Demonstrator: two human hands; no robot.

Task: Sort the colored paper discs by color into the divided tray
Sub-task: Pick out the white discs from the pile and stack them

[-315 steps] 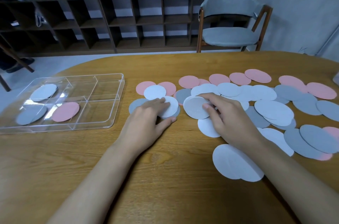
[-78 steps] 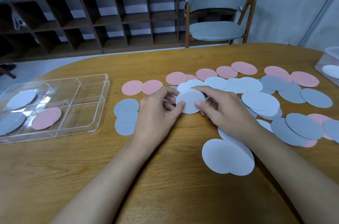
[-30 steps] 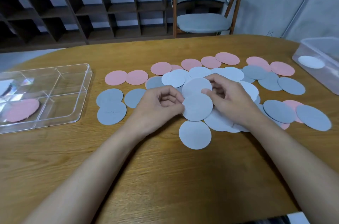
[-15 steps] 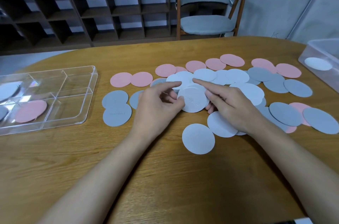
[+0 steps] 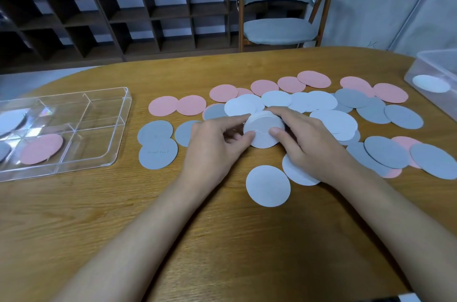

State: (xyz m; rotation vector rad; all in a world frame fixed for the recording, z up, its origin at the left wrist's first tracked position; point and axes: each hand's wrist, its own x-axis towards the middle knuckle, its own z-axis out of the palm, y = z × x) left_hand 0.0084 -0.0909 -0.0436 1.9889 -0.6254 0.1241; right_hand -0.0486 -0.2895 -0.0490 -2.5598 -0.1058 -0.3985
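Item: white disc stack (image 5: 263, 132), table (image 5: 222, 240) centre. I see it held between both grips: left hand (image 5: 212, 146) pinching its left rim, right hand (image 5: 314, 143) curled round its right rim. Also: divided tray (image 5: 125, 114), left edge, well apart.

Discs (image 5: 263, 132) pink, white, grey on brown woodgrain counter (image 5: 74, 215). Clear tray (image 5: 116, 153) left of frame. Grey chair (image 5: 279, 30) upper right.

A home or office room: dark cubby shelving (image 5: 148, 12), grey armchair (image 5: 279, 5), wooden table (image 5: 222, 240).
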